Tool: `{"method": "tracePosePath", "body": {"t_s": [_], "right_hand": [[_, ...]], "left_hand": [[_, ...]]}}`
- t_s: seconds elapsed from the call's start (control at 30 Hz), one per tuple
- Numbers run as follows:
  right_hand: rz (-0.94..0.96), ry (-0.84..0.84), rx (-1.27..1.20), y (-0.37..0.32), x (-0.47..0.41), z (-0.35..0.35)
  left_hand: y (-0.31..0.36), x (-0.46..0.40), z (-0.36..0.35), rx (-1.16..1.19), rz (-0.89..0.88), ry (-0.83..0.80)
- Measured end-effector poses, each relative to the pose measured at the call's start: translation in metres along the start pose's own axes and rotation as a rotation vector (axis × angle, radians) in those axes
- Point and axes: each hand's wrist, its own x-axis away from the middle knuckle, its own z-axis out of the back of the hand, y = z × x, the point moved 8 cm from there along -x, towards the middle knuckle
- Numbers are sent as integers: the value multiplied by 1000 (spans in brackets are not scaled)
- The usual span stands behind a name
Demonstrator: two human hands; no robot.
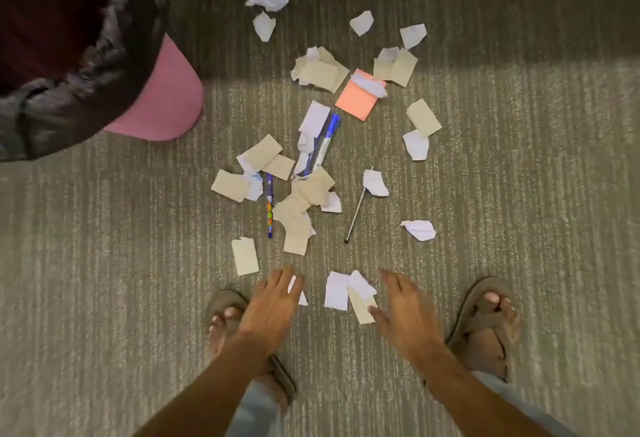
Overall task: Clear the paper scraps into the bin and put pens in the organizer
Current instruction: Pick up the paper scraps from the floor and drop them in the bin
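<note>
Several white and tan paper scraps (313, 71) lie scattered on the carpet, with an orange note pad (356, 99) among them. A blue marker (326, 140) lies half under scraps in the middle. Left of it is a patterned blue pen (269, 206), and to the right a thin dark pen (355, 216). My left hand (273, 305) hovers open, fingers spread, over a small white scrap (302, 298). To its right my right hand (403, 312) is open beside a white scrap (336, 290) and a tan scrap (360, 308). A pink bin (162, 97) with a dark liner stands at the upper left.
My feet in brown sandals (485, 325) stand on the striped grey-green carpet (519, 194), one on each side of my hands. The bin's dark liner (86, 55) fills the upper left corner. No organizer is in view.
</note>
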Motion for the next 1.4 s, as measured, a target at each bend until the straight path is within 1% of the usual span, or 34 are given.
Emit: {"method": "tracePosePath", "body": {"t_s": [0.1,0.17,0.27,0.33,0.4,0.47,0.53,0.6,0.77,0.87,1.0,1.07,1.2,1.3,1.33,1.4], "right_hand": [[25,43,-76,0,-20,-28],[23,30,-82,0,-33,-48],[10,27,-49,2,-39,-69],[-31,14,-57,8,-40,-80],[-65,5,-80,12,-41,-86],[-56,-1,-74,13,-42,-87],[-32,7,-73,12,-41,-85],[-25,46,-105,12,-39,-80],[-76,82,-355,21,-31,-77],[-115,138,-479,30,-25,-76],[-180,223,-663,50,-14,-71],[-196,308,-683,61,-8,-62],[-273,489,-634,89,-2,-42],[-327,492,-627,99,-5,-43],[-339,488,-608,100,-6,-45],[-353,479,-559,99,-9,-48]], "left_hand": [[-1,-21,-29,37,-26,53],[-4,-34,-43,19,-32,91],[-2,-42,-68,33,-43,34],[-3,-45,-77,16,-33,14],[-3,-48,-79,1,-39,13],[-2,-50,-78,-10,-61,18],[-1,-49,-76,30,-102,7],[-1,-47,-66,79,-141,50],[15,-50,-37,218,-206,167],[37,-64,-27,215,-236,143],[68,-77,-34,83,-284,98],[78,-78,-44,47,-283,74],[86,-78,-59,24,-246,49],[88,-79,-59,117,-229,52],[87,-79,-58,174,-217,59],[80,-78,-55,359,-177,88]]}}
